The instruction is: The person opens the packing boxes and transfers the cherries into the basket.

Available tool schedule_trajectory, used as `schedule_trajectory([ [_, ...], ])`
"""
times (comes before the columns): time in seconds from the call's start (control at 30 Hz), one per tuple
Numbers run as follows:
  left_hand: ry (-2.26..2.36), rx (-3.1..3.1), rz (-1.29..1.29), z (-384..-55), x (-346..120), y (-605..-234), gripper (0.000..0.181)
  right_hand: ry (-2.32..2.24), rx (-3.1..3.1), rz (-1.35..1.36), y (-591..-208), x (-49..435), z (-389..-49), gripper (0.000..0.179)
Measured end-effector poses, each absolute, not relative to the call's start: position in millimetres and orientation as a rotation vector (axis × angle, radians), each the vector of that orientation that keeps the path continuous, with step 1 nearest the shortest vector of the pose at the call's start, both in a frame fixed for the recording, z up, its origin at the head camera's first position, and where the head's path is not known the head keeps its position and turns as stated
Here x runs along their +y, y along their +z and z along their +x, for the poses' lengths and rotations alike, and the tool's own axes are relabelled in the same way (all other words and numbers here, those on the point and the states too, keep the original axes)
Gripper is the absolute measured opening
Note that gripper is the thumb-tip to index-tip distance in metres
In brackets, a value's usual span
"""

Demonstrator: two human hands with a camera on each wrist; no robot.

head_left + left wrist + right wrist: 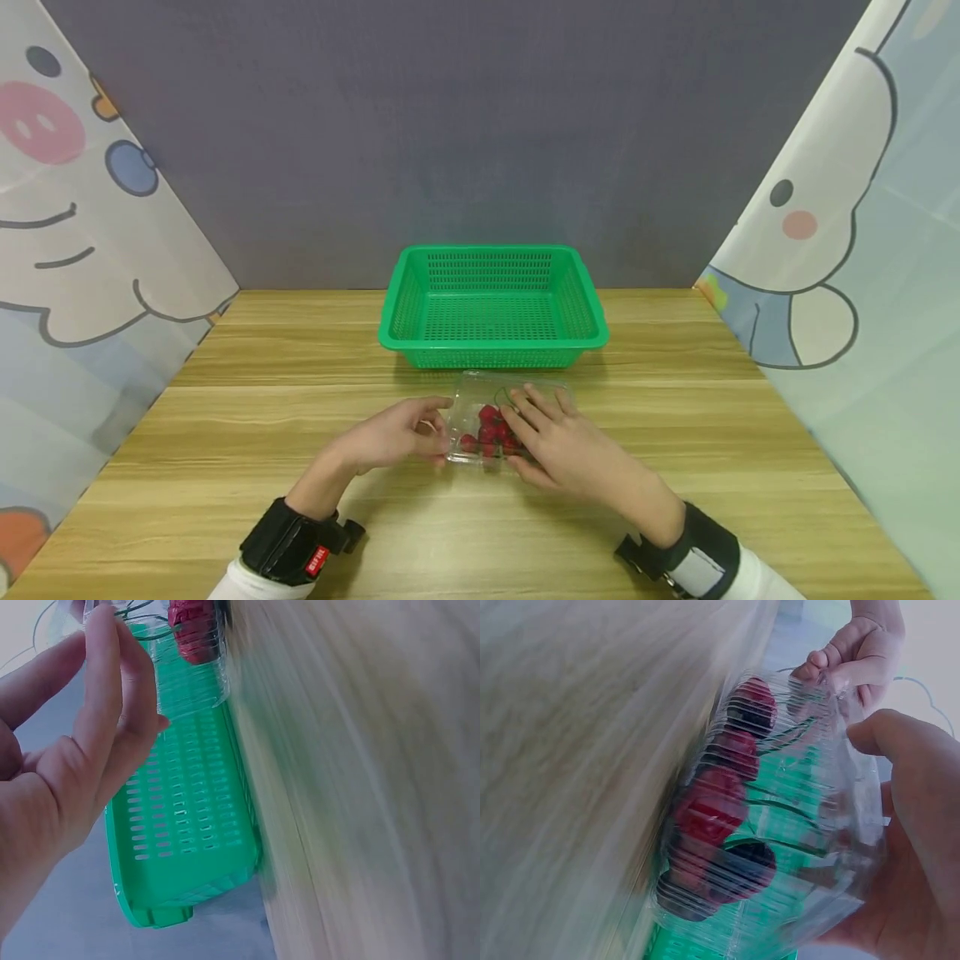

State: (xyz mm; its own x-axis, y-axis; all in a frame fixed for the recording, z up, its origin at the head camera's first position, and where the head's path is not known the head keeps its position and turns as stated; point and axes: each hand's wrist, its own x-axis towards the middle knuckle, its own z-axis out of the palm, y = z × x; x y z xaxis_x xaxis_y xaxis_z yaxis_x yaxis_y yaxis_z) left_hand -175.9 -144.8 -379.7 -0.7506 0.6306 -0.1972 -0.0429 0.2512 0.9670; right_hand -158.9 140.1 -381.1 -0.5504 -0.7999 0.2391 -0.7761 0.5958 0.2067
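Note:
A clear plastic box (474, 390) lies on the table, with several red cherries (491, 428) inside. In the right wrist view, thin green stems (784, 806) show through the ribbed wall. My left hand (396, 433) is at the box's left end, its thumb and fingers pinching the edge there. Across the right part of the box's top rests my right hand (566, 446), fingers stretched forward and spread a little. The right thumb (874, 735) lies along the top edge of the box. Part of the cherries is hidden under the right hand.
Just behind the box stands a green perforated plastic basket (493, 344). All of this is on a wood-grain table (300, 350). A grey wall (480, 125) rises behind, and cartoon-printed panels (90, 250) flank the table on both sides.

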Motion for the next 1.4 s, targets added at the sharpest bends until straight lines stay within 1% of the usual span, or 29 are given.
schedule_trajectory([
  [0.23, 1.479, 2.069, 0.552, -177.2, -142.4, -380.1, 0.075, -0.097, -2.464, 1.28, -384.0, 141.6, -160.6, 0.065],
  [0.43, 1.216, 2.317, 0.621, -176.4, -146.2, -371.0, 0.079, -0.088, -2.4, 1.339, -385.1, 142.9, -161.1, 0.064],
  [0.5, 1.098, 2.412, 0.66, -174.3, -148.2, -364.5, 0.082, -0.089, -2.396, 1.366, -384.7, 142.5, -160.9, 0.064],
  [0.63, 0.838, 2.613, 0.665, -165.0, -150.0, -349.3, 0.096, -0.058, -2.401, 1.395, -384.4, 141.6, -160.1, 0.062],
  [0.73, 0.75, 2.702, 0.676, -158.1, -144.2, -342.0, 0.1, -0.053, -2.395, 1.396, -384.4, 141.1, -160.0, 0.063],
  [1.03, 0.7, 2.712, 0.948, -155.8, -118.6, -346.0, 0.098, -0.01, -2.391, 1.425, -385.7, 140.5, -160.8, 0.065],
  [1.17, 0.698, 2.684, 0.988, -157.9, -115.7, -351.3, 0.096, 0.002, -2.411, 1.434, -386.3, 141.4, -161.1, 0.065],
  [1.4, 0.687, 2.68, 0.978, -161.3, -113.5, -356.2, 0.096, 0.039, -2.422, 1.451, -387.5, 143.1, -162.4, 0.067],
])
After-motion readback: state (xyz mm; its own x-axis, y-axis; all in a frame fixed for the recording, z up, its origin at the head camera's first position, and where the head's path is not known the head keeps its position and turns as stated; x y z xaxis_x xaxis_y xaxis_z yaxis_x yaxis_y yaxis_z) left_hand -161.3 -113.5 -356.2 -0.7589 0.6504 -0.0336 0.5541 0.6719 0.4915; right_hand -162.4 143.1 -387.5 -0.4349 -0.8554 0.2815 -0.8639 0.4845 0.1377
